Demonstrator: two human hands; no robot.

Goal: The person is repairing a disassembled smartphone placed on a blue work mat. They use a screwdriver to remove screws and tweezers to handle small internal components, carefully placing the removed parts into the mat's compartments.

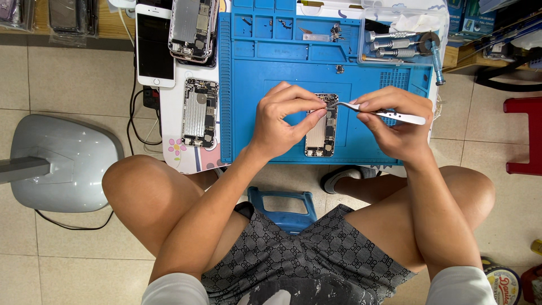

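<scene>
Holding tweezers (pixel 389 114) in right hand (pixel 395 127); clear tray (pixel 440 25) contains screwdrivers (pixel 395 45).

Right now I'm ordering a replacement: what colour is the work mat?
Blue mat, clearest in the head view.

Three opened phone bodies are showing their insides: one (pixel 321 125) lying on the single blue work mat (pixel 372 147), one (pixel 200 113) beside the mat and one (pixel 193 28) sitting at the top edge. One white phone (pixel 154 45) is lying screen-up, and one pair of tweezers (pixel 384 113) is hovering above the mat. Three metal screwdrivers (pixel 395 45) are resting in one clear tray (pixel 440 28), and two hands are working, a left hand (pixel 282 121) and a right hand (pixel 395 121).
</scene>
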